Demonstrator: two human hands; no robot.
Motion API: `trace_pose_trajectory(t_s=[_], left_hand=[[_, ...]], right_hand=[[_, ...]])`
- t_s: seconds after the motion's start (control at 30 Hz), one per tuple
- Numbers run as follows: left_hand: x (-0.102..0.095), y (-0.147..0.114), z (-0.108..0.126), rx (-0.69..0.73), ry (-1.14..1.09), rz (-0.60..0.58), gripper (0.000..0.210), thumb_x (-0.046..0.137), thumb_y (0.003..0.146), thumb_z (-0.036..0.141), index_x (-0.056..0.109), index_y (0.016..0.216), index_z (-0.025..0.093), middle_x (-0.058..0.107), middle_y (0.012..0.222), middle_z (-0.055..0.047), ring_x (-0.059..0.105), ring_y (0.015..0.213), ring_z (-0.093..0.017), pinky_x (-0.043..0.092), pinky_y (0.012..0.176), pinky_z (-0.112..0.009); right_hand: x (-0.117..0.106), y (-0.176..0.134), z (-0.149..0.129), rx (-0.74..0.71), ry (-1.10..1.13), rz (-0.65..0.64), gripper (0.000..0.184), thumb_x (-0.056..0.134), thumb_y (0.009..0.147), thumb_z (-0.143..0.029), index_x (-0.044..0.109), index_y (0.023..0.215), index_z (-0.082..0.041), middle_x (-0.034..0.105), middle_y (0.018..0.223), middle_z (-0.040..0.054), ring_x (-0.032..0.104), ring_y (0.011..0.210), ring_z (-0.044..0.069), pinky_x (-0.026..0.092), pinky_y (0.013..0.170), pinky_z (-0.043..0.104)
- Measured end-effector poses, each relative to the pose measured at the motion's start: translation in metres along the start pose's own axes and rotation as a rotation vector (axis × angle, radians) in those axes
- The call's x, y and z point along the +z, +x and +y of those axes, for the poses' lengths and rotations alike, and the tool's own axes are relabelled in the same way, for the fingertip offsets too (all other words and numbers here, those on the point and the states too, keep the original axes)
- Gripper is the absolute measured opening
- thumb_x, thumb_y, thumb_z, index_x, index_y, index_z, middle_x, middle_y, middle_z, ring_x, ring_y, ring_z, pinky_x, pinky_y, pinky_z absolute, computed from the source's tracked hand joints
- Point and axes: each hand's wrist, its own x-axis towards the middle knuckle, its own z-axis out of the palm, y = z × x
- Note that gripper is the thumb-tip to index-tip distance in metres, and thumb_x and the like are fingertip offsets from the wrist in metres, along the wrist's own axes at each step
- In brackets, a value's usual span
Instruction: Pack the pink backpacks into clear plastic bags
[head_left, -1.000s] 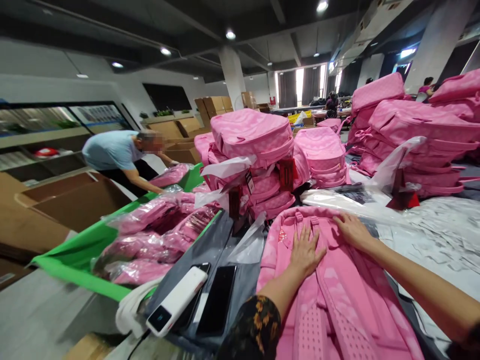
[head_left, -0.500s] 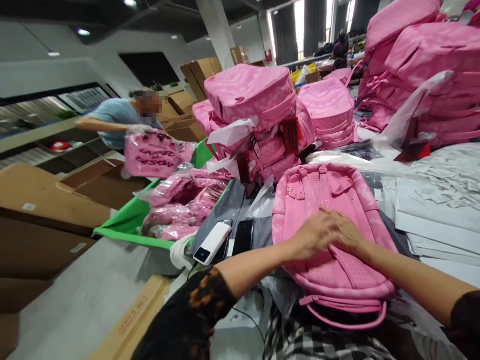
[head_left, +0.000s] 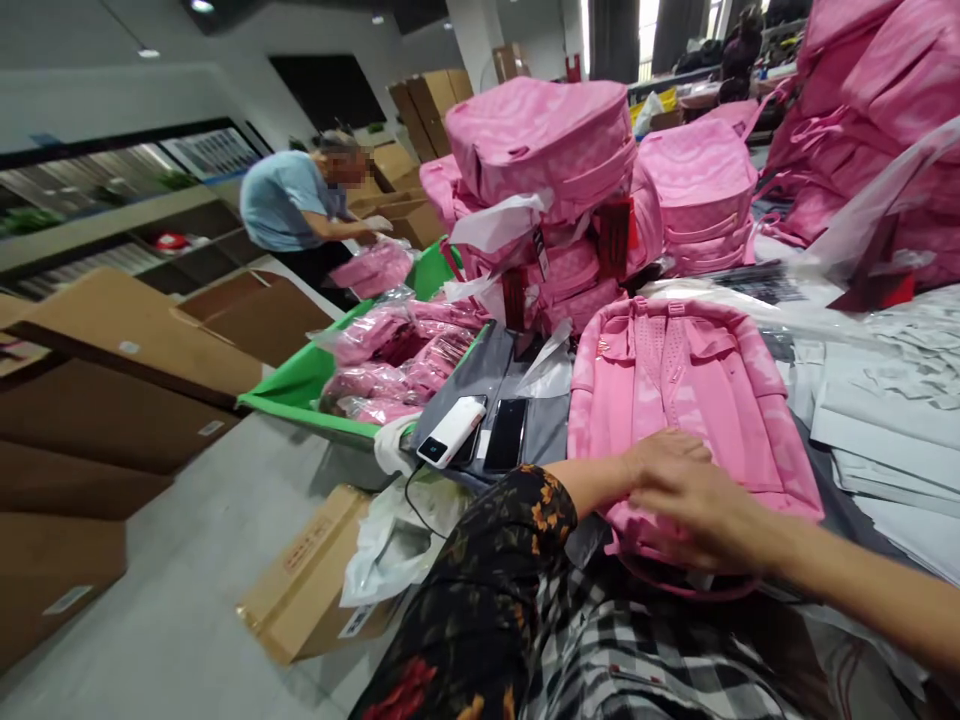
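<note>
A pink backpack lies flat in front of me, its padded back and shoulder straps facing up and its zipped end toward me. My left hand is over the lower middle of the backpack, its fingers partly hidden. Crossing in front of it, my right hand is close above the lower part of the bag and smeared by motion. Whether either hand grips a strap or fabric cannot be made out. The near end of the bag is partly covered by my hands and right forearm.
Pink backpacks are stacked behind. A green-rimmed bin holds bagged pink goods; a person bends beside it. A white power bank and black phone lie left. White sheets lie right; cartons stand far left.
My hands have come down the backpack toward its near end, the right now crossing over the left. The person has lowered the bagged pink item into the bin area. My view has shifted left.
</note>
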Motion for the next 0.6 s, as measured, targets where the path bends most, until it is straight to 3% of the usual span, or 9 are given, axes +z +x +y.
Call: trace_pose_trajectory(t_s=[0.07,0.13,0.27,0.37,0.6], left_hand=[[-0.006,0.001,0.001,0.037,-0.017,-0.049,0.030,0.049,0.105,0.033,0.066,0.118,0.013,0.070,0.102,-0.008,0.063,0.094,-0.022,0.047,0.088,-0.032],[-0.011,0.000,0.001,0.073,-0.025,-0.087,0.043,0.042,0.108,0.039,0.058,0.135,0.010,0.069,0.107,-0.010,0.063,0.098,-0.023,0.046,0.092,-0.033],[-0.012,-0.005,-0.001,0.072,-0.008,-0.105,0.053,0.040,0.107,0.048,0.052,0.145,0.013,0.065,0.110,-0.011,0.060,0.105,-0.025,0.044,0.096,-0.034],[-0.009,-0.006,-0.003,0.070,-0.019,-0.100,0.055,0.037,0.107,0.050,0.051,0.148,0.016,0.063,0.110,-0.010,0.058,0.104,-0.024,0.042,0.096,-0.034],[-0.007,-0.008,-0.005,0.091,-0.015,-0.108,0.051,0.031,0.108,0.052,0.049,0.152,0.033,0.055,0.098,-0.004,0.053,0.091,-0.020,0.040,0.090,-0.033]], right_hand=[[0.017,0.008,-0.041,-0.087,-0.142,-0.139,0.005,0.058,0.093,-0.018,0.063,0.094,-0.019,0.063,0.092,0.0058,0.056,0.079,0.020,0.042,0.063,0.034],[0.041,0.013,-0.068,-0.082,-0.278,-0.209,0.009,0.059,0.092,-0.013,0.061,0.085,-0.019,0.061,0.084,0.0052,0.054,0.075,0.021,0.034,0.054,0.034],[0.071,0.010,-0.088,0.085,-0.424,-0.261,0.006,0.059,0.090,-0.013,0.060,0.089,-0.018,0.058,0.080,0.0060,0.051,0.066,0.022,0.025,0.047,0.035],[0.070,0.002,-0.094,0.182,-0.488,-0.220,0.005,0.061,0.088,-0.015,0.059,0.089,-0.019,0.057,0.079,0.0063,0.051,0.068,0.024,0.025,0.046,0.036],[0.059,0.006,-0.093,0.130,-0.433,-0.057,0.012,0.050,0.096,-0.012,0.057,0.089,-0.018,0.060,0.078,0.0035,0.051,0.065,0.019,0.026,0.045,0.033]])
